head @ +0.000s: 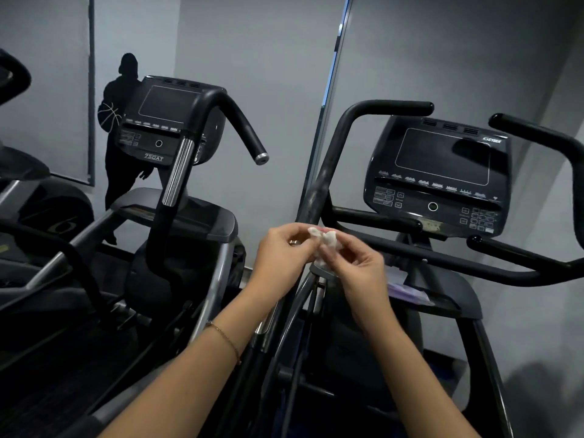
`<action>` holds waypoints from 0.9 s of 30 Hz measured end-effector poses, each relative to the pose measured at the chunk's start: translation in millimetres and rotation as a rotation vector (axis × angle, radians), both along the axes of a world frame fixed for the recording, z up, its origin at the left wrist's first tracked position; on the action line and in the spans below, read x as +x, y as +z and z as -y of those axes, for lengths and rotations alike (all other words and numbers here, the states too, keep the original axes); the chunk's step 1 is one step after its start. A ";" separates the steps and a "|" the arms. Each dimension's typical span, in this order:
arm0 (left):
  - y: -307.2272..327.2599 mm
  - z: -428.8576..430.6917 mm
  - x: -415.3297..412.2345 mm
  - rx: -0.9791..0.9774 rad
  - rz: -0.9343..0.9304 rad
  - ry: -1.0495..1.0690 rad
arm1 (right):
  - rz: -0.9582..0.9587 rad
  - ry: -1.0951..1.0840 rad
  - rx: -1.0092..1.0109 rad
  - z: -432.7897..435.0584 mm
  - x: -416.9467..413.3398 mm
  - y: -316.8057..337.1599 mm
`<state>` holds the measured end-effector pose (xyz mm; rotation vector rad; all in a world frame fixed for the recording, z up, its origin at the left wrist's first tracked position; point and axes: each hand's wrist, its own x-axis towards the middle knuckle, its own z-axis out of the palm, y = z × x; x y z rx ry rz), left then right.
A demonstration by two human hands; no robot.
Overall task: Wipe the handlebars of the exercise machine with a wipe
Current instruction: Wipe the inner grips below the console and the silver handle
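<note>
Wipe [325, 240] pinched between left hand [281, 251] and right hand [357, 263].

Left console [170, 121], lower edge: we've got "750AT" in pale slanted characters, easy to read.
Right console [442, 172], top right corner: there's a brand mark, and we make it out as "CYBEX", small and a little soft.
Keypad [478, 220] on the right console: there's printing on the buttons, too tiny for us to read.
Round cover [57, 216], far left: one big curved mark, a "6" or a "b", and we can't tell which.
</note>
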<state>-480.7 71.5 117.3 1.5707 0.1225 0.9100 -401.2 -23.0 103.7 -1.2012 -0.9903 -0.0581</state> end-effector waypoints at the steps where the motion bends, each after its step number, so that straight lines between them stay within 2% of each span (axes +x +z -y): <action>1: 0.6 -3.0 2.7 0.039 -0.014 0.020 | 0.062 -0.070 0.003 -1.6 9.1 6.3; 5: 2.9 -14.2 11.3 0.382 -0.242 0.392 | 0.294 -0.353 0.016 -14.6 52.4 35.8; 10: 6.1 -18.8 28.5 0.515 -0.395 0.540 | 1.015 -0.463 -0.192 -38.0 73.1 15.8; 12: 9.1 -21.7 32.9 0.515 -0.435 0.557 | 1.160 -0.461 -0.222 -37.7 78.0 14.6; 15: 17.8 -25.2 38.1 0.486 -0.515 0.516 | 1.159 -0.473 -0.285 -46.4 87.9 44.1; 18: 26.2 -22.9 40.7 0.462 -0.576 0.521 | 0.931 -0.496 -0.435 -61.2 103.2 80.9; 20: 27.0 -18.5 43.3 0.453 -0.566 0.560 | 0.877 -0.497 -0.474 -63.0 110.3 83.6; 23: 21.9 -12.2 47.1 0.450 -0.556 0.620 | 1.002 -0.500 -0.406 -48.8 97.9 58.8; 27: 18.6 -7.8 48.1 0.417 -0.533 0.675 | 1.168 -0.340 -0.405 -31.3 90.5 43.3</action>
